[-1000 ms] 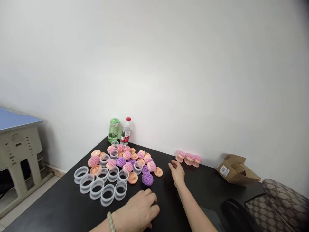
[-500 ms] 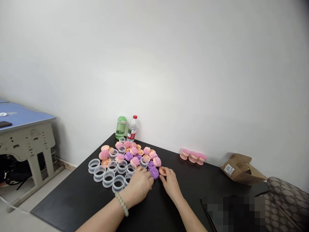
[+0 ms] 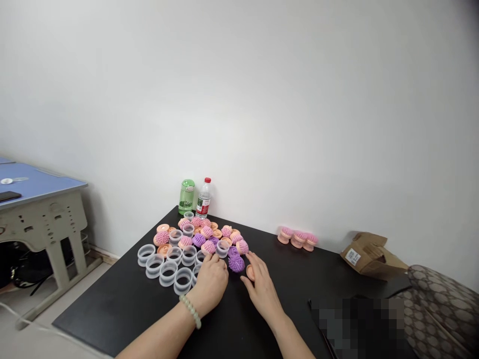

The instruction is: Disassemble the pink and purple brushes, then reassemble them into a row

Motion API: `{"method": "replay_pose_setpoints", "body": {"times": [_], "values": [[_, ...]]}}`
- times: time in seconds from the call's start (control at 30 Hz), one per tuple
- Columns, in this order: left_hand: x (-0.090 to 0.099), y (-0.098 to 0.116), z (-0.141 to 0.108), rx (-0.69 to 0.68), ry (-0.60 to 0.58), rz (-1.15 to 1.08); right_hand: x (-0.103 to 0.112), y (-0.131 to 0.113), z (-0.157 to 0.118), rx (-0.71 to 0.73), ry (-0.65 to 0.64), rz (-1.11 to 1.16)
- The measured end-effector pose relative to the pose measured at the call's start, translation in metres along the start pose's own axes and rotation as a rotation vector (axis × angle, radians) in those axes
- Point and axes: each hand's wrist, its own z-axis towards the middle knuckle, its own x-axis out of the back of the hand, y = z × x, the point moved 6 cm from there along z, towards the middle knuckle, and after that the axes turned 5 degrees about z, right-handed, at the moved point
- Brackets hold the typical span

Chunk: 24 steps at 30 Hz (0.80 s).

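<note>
My left hand (image 3: 212, 280), with a beaded bracelet at the wrist, is curled with its fingers closed at the near edge of the pile. Whatever lies under its fingertips is hidden. A purple bristled piece (image 3: 236, 263) rests between my two hands. My right hand (image 3: 265, 290) has its thumb and fingers around a small round peach cap (image 3: 250, 272) on the table. Clear plastic rings (image 3: 183, 280) stand in rows left of my left hand. Behind them lie several pink-bristled peach pieces (image 3: 208, 247), a purple one (image 3: 199, 240) and peach caps (image 3: 164, 250).
On the black table (image 3: 112, 304), a green bottle (image 3: 186, 197) and a red-capped water bottle (image 3: 203, 198) stand by the wall. Three pink-topped pieces (image 3: 298, 239) form a row to the right. Beyond them are a brown paper bag (image 3: 374, 257) and patterned fabric (image 3: 430, 299).
My left hand has drawn left, away from the purple bristled piece, which now shows a different side. My right hand's fingers reach further over the peach cap.
</note>
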Motion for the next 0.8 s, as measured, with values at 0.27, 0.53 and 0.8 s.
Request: {"method": "replay_pose_setpoints", "body": {"times": [0.27,0.53,0.8], "values": [[0.003,-0.006,0.000,0.077,-0.026,0.014,-0.015,-0.014,-0.003,0.116,-0.051,-0.049],[0.006,-0.012,-0.001,0.089,-0.021,0.034,-0.015,-0.021,-0.002,0.110,-0.083,0.021],[0.011,-0.007,-0.002,0.069,-0.002,0.014,0.000,-0.007,0.001,-0.131,0.054,0.240]]}}
